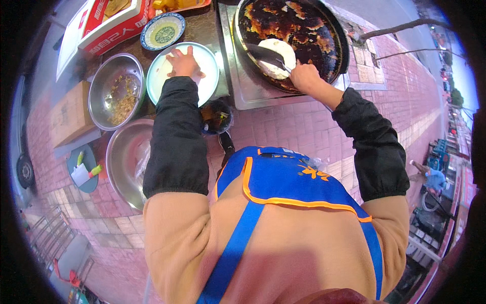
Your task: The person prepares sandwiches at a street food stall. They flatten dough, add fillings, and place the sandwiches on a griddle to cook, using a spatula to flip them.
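My right hand [307,79] grips the handle of a spatula [264,54] with a dark blade. That blade lies over a round white flatbread [283,49] near the front edge of a large black pan [319,55]. Charred brown patches cover much of the pan's inside. On the left, my left hand [184,65] is spread over a round pale plate [213,81] with a light blue rim. Its fingers stand apart and appear to press on the plate's white surface. Whether dough lies under the palm cannot be made out.
A steel bowl [96,104] of chopped filling stands left of the plate, with a larger steel basin [115,154] below it. Behind sit a patterned bowl [146,38] of liquid and a red-and-white box [104,40]. The pan rests on a metal stove top [248,99].
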Tool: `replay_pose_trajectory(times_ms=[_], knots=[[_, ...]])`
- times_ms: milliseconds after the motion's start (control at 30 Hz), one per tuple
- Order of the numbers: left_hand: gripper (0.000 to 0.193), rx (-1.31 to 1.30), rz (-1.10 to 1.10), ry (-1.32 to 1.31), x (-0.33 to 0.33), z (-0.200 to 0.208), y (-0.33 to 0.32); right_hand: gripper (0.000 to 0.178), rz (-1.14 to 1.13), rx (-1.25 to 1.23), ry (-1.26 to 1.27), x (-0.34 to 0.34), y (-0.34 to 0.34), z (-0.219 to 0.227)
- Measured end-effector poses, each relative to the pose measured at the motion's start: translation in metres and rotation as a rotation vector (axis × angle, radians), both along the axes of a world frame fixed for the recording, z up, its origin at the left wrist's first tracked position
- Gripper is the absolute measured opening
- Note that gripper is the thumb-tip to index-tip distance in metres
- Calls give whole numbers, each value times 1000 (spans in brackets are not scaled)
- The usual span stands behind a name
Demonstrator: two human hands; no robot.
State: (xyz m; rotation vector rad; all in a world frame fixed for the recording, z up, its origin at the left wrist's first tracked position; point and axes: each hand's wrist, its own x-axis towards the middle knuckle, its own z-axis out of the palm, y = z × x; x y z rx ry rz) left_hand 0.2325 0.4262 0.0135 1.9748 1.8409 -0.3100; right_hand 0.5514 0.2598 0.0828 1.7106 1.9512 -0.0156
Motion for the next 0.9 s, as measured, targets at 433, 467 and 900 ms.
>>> replay_pose_trajectory(times_ms=[433,467,900], knots=[[122,-14,-79,99,2,-22,17,11,5,196,-155,108,-117,-3],[125,5,-109,88,0,-23,17,11,-25,249,-173,121,-119,-3],[132,-31,-126,47,-1,-8,16,13,-23,371,-219,175,-129,-2]])
